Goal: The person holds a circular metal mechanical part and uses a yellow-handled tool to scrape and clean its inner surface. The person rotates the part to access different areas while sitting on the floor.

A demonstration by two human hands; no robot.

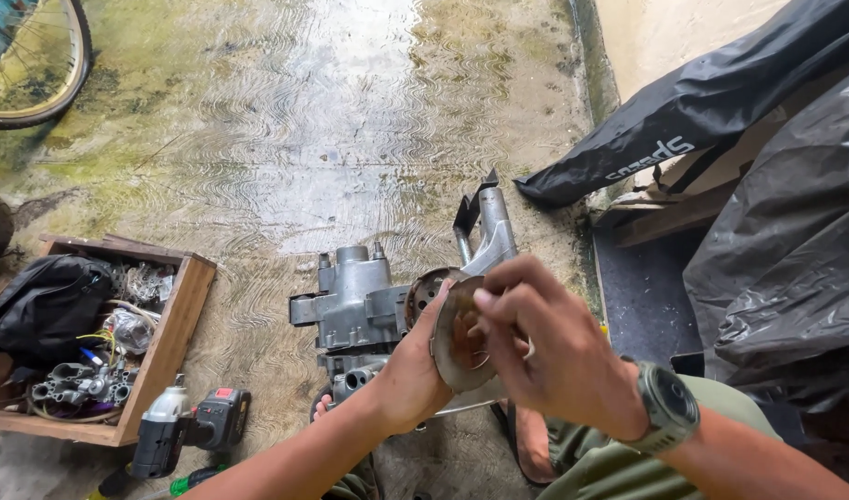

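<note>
Head view: engine casing beneath hands, wooden crate and drill left.

There are two hands: the left hand and the right hand. Between them is one round metal disc. There is one grey engine casing on the floor, one cordless power tool, one wooden crate, one black bag, one bicycle wheel, and one wristwatch.
</note>
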